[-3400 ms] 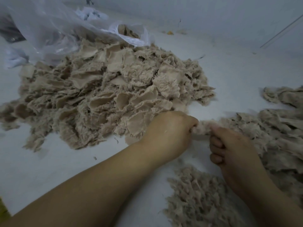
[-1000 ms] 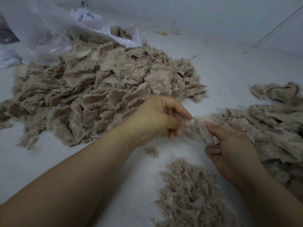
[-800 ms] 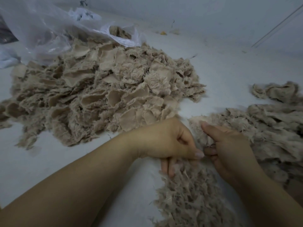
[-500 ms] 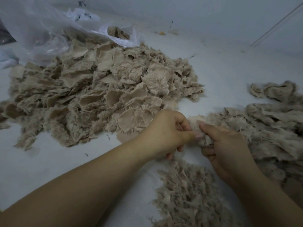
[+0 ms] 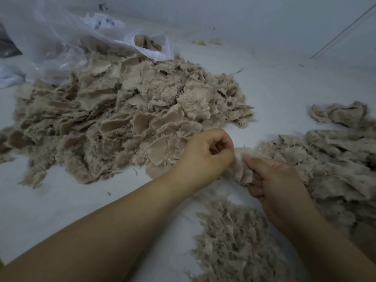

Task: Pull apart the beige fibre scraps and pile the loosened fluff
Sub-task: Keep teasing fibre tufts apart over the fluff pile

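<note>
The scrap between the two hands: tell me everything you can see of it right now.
The scrap is a small beige piece of fuzzy, frayed fabric, crumpled and lifted just above the white surface. The right hand grips its lower right part with curled fingers, thumb on top; the left hand pinches its upper left edge. It sits at the near left edge of the right-hand heap, above the loosened fluff pile. Its far side is hidden.
</note>
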